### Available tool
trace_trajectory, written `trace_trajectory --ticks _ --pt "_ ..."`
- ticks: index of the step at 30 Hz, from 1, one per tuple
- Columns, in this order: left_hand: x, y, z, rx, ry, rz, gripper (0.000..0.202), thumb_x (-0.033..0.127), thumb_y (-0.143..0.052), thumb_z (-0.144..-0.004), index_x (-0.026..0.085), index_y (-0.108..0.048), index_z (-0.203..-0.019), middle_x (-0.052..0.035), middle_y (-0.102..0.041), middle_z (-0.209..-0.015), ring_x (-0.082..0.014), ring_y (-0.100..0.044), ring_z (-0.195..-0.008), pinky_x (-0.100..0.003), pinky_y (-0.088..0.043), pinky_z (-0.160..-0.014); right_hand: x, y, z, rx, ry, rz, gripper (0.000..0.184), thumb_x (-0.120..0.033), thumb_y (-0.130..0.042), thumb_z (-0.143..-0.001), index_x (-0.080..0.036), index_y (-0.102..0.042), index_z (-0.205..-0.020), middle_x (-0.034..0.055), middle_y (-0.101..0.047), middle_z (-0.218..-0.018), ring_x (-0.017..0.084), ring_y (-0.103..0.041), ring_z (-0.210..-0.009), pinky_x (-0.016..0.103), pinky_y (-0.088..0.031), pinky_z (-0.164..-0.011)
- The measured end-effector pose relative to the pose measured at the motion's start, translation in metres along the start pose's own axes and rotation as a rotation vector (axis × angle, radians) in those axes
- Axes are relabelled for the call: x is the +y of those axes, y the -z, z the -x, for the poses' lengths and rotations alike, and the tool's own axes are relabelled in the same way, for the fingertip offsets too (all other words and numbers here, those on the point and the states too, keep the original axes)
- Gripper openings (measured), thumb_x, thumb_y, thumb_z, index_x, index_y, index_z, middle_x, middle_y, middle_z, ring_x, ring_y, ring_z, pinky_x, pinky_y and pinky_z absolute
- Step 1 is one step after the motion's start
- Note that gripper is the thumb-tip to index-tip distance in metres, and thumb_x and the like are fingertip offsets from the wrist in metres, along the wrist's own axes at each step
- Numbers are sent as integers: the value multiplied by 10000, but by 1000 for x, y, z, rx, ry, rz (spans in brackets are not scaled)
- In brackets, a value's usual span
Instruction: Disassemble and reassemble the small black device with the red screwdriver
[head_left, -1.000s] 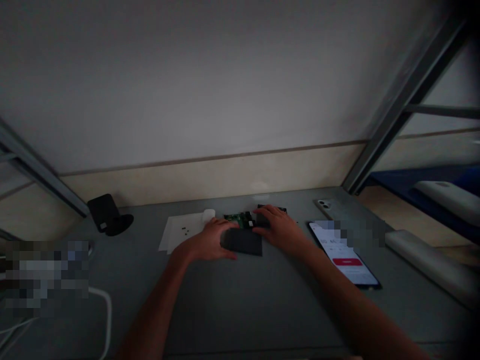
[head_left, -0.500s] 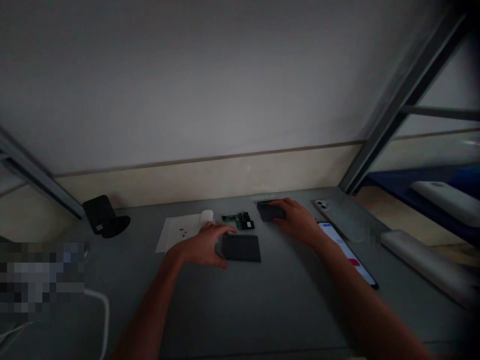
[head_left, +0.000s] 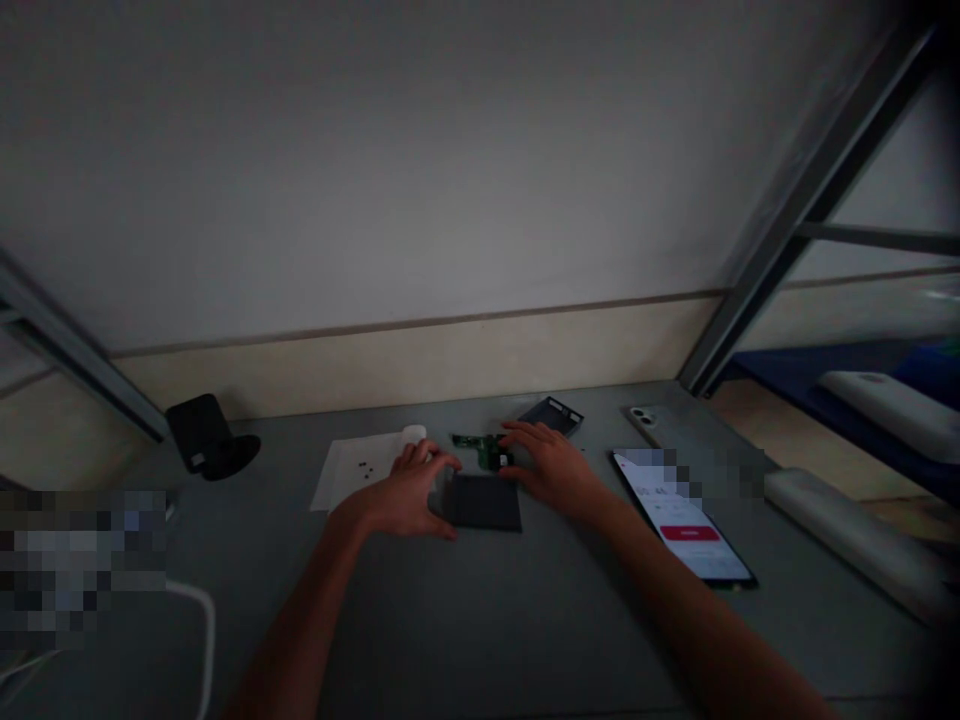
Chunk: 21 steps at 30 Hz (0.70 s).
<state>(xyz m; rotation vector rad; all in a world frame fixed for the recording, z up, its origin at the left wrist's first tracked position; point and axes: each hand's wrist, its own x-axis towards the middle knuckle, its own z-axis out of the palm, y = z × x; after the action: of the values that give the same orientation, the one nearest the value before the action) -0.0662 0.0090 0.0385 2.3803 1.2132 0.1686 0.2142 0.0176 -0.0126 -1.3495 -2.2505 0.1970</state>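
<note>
My left hand [head_left: 409, 492] has its thumb and fingers spread apart around the left end of a flat dark rectangular panel [head_left: 486, 502] on the table; it holds nothing. My right hand [head_left: 559, 468] has its fingers and thumb at both sides of the right end of a small green circuit board [head_left: 484, 452], just behind the panel. A dark, shallow rectangular case half [head_left: 556, 412] lies behind my right hand, its inside showing. Several tiny dark screws [head_left: 366, 468] rest on white paper [head_left: 341, 475] beside my left hand.
A small white object [head_left: 413, 433] stands on the paper's far edge. At the right lie a lit phone [head_left: 679, 530], another phone [head_left: 643, 418] and a long pale object [head_left: 840, 535]. A black stand [head_left: 206, 435] and a white cable [head_left: 208, 630] are at the left. A wall rises behind.
My right hand has left the dark case half and come nearer, to the circuit board, which has shifted slightly right. The case half is now turned at an angle. My left hand stays almost still.
</note>
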Motion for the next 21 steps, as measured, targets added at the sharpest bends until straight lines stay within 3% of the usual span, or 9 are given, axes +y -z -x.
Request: trace_trajectory --ticks 6,11,16,21 --pt "-2 -3 -4 12 -12 -11 720 420 -898 -609 291 -592 -1248 -90 -455 -1326 -358 -376 -1341 -519 -330 -1142 -4 11 -3 -43 -87 -33 458 -391 -762 -834 -210 -659 -1241 108 -714 -1142 272 -657 -1074 416 -498 -967" --pt "-3 -3 -9 64 13 -46 728 448 -896 -620 251 -595 -1253 -105 -490 -1312 -356 -399 -1314 -505 -348 -1121 -5 27 -2 37 -103 -30 474 -437 -730 -846 -230 -669 -1268 95 -735 -1120 266 -680 -1023 398 -519 -921" --pt "-3 -4 -14 145 45 -94 709 472 -868 -673 232 -593 -1280 -124 -508 -1340 -364 -376 -1333 -512 -305 -1147 -11 38 2 -63 -104 -176 457 -477 -780 -782 -301 -715 -1198 47 -756 -1104 241 -709 -979 341 -536 -846" --pt "-8 -5 -18 152 46 -80 714 498 -855 -686 233 -598 -1297 -122 -534 -1359 -368 -380 -1322 -522 -302 -1143 -23 35 2 -105 -44 -136 490 -476 -791 -774 -283 -704 -1216 60 -752 -1064 238 -707 -937 336 -524 -820"
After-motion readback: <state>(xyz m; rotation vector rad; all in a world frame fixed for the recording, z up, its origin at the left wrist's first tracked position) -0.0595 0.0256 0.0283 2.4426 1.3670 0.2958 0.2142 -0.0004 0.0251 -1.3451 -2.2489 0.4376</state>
